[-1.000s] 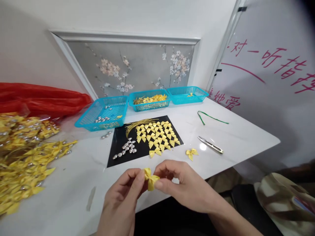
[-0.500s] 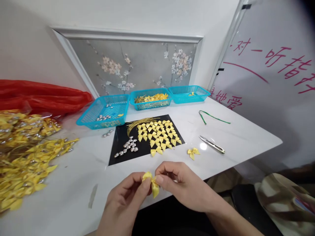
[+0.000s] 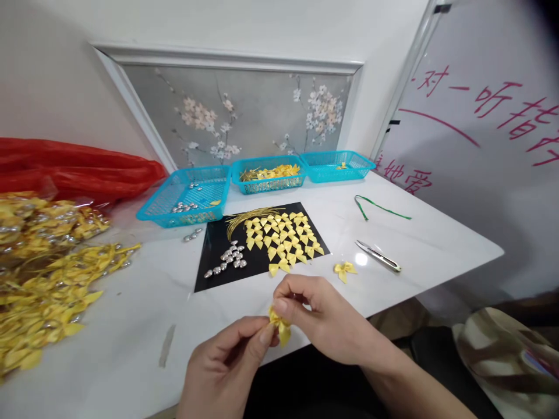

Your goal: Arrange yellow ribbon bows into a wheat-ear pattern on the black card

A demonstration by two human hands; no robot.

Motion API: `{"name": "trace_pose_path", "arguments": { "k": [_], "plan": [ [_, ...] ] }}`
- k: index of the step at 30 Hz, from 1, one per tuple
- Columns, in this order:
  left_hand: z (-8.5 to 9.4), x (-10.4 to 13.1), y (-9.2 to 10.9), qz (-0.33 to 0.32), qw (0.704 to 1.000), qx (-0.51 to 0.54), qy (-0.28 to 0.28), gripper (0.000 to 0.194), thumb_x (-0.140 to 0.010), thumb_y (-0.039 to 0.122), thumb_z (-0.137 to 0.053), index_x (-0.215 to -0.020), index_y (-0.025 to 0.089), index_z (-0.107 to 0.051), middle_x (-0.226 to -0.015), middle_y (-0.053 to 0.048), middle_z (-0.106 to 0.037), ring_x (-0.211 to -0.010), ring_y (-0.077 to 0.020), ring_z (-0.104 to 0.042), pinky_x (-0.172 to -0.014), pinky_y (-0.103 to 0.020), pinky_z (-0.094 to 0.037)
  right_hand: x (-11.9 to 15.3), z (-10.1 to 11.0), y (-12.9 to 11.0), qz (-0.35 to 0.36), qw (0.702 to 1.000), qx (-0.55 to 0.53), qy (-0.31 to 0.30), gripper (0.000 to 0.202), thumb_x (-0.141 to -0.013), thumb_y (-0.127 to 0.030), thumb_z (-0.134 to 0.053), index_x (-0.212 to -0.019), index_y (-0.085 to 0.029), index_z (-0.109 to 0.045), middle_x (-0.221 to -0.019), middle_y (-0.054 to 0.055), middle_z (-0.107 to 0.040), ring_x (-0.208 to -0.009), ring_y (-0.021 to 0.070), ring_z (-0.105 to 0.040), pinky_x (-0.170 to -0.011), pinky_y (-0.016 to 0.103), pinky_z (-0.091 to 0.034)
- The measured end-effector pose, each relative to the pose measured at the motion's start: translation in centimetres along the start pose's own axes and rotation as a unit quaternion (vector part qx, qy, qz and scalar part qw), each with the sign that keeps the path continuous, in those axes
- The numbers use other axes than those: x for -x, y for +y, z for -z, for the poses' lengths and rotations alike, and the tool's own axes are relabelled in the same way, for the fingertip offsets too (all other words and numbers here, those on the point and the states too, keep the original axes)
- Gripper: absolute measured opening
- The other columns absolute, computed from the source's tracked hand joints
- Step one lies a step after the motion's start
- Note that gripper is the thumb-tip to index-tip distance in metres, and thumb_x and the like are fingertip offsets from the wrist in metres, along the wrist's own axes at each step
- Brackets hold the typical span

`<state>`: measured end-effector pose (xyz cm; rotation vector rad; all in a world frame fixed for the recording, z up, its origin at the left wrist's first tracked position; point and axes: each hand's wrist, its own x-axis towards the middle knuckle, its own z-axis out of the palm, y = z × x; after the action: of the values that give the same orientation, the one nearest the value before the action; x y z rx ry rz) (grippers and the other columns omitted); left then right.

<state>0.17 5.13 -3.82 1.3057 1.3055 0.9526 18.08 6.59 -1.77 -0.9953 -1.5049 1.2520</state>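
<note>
White tabletop runs from a heap of yellow bows at nine o'clock, past three turquoise baskets at twelve, to thread snips at two o'clock. At the near edge the left hand pinches the small yellow bow from seven o'clock, thumb and forefinger closed on it. The right hand grips the same bow from three o'clock, fingers curled shut over its top. The bow hangs between both hands, one tail pointing down toward six o'clock, equally near each. A loose bow lies just beyond the right hand at one o'clock.
</note>
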Motion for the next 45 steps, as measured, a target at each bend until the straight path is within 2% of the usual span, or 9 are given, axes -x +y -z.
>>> {"name": "trace_pose_path", "arguments": {
  "k": [11, 20, 24, 27, 29, 32, 35, 40, 45],
  "plan": [
    [-0.7, 0.2, 0.0, 0.063, 0.982, 0.176, -0.039, 0.022, -0.075, 0.044, -0.080, -0.079, 0.023, -0.080, -0.076, -0.002, -0.072, -0.081, -0.0190, -0.061, -0.080, -0.026, -0.052, -0.2, -0.3, -0.4, 0.022, 0.994, 0.106, -0.006, 0.022, -0.098, -0.014, -0.049, -0.077, -0.017, -0.055, -0.073, -0.004, -0.055, -0.069, 0.0115, -0.049, -0.061, 0.022, -0.035],
    [-0.7, 0.0, 0.0, 0.049, 0.975, 0.218, 0.016, 0.022, -0.075, 0.042, -0.081, -0.073, 0.022, -0.075, -0.076, -0.001, -0.070, -0.082, -0.0163, -0.060, -0.083, -0.023, -0.054, 0.7, 0.0, 1.0, -0.019, 0.999, -0.045, -0.006, 0.016, -0.099, -0.031, -0.054, -0.094, -0.017, -0.060, -0.085, 0.000, -0.059, -0.078, 0.0150, -0.053, -0.069, 0.026, -0.040],
    [-0.7, -0.1, -0.3, 0.057, 0.969, 0.239, -0.006, 0.020, -0.076, 0.041, -0.080, -0.076, 0.022, -0.077, -0.081, -0.002, -0.073, -0.083, -0.0179, -0.063, -0.085, -0.027, -0.056, 1.0, -0.2, 1.3, -0.036, 0.994, -0.097, -0.018, 0.020, -0.095, -0.034, -0.058, -0.087, -0.015, -0.058, -0.080, 0.001, -0.057, -0.073, 0.0151, -0.050, -0.067, 0.027, -0.039],
    [-0.3, -0.2, -0.5, 0.057, 0.963, 0.262, -0.034, 0.033, -0.082, 0.054, -0.069, -0.084, 0.022, -0.080, -0.091, -0.007, -0.075, -0.088, -0.0241, -0.066, -0.084, -0.036, -0.058, 0.9, 0.1, 1.1, -0.041, 0.995, -0.086, -0.020, 0.021, -0.095, -0.034, -0.057, -0.086, -0.015, -0.059, -0.078, 0.001, -0.057, -0.072, 0.0151, -0.049, -0.067, 0.028, -0.037],
    [0.1, -0.3, -0.4, 0.040, 0.966, 0.252, -0.042, 0.042, -0.084, 0.060, -0.062, -0.087, 0.021, -0.079, -0.092, -0.008, -0.074, -0.090, -0.0263, -0.065, -0.083, -0.038, -0.058, 0.9, 0.2, 1.0, -0.047, 0.995, -0.078, -0.029, 0.020, -0.094, -0.033, -0.059, -0.086, -0.015, -0.060, -0.078, 0.001, -0.057, -0.072, 0.0150, -0.049, -0.066, 0.027, -0.037],
    [0.2, -0.4, 0.1, 0.022, 0.979, 0.201, -0.028, 0.034, -0.082, 0.056, -0.067, -0.087, 0.024, -0.076, -0.088, -0.004, -0.071, -0.089, -0.0228, -0.062, -0.083, -0.031, -0.055, 0.8, 0.3, 0.9, -0.054, 0.995, -0.068, -0.039, 0.020, -0.094, -0.033, -0.059, -0.085, -0.015, -0.060, -0.078, 0.000, -0.057, -0.071, 0.0145, -0.048, -0.066, 0.027, -0.037],
    [-0.3, -0.4, 0.7, 0.041, 0.988, 0.147, -0.033, 0.023, -0.080, 0.047, -0.075, -0.079, 0.024, -0.072, -0.080, 0.000, -0.068, -0.086, -0.0194, -0.061, -0.083, -0.026, -0.051, 0.9, 0.2, 1.1, -0.054, 0.995, -0.067, -0.049, 0.021, -0.095, -0.033, -0.058, -0.085, -0.015, -0.060, -0.077, 0.000, -0.057, -0.071, 0.0139, -0.048, -0.065, 0.026, -0.037],
    [-0.7, -0.7, 0.7, 0.061, 0.991, 0.116, -0.017, 0.028, -0.078, 0.050, -0.074, -0.076, 0.022, -0.071, -0.080, 0.000, -0.068, -0.086, -0.0203, -0.058, -0.088, -0.029, -0.048, 0.8, 0.5, 1.3, -0.050, 0.997, -0.056, -0.030, 0.020, -0.098, -0.032, -0.056, -0.088, -0.015, -0.060, -0.081, 0.000, -0.058, -0.075, 0.0142, -0.050, -0.067, 0.025, -0.038],
    [-0.6, -0.9, 0.3, 0.029, 0.998, 0.045, 0.014, 0.036, -0.077, 0.055, -0.072, -0.068, 0.021, -0.068, -0.069, -0.001, -0.065, -0.073, -0.0190, -0.057, -0.071, -0.024, -0.047, 0.4, 0.4, 1.3, -0.055, 0.998, -0.023, -0.004, 0.014, -0.092, -0.023, -0.060, -0.080, -0.016, -0.060, -0.072, -0.003, -0.055, -0.067, 0.0121, -0.047, -0.062, 0.023, -0.035]
  ]
}}
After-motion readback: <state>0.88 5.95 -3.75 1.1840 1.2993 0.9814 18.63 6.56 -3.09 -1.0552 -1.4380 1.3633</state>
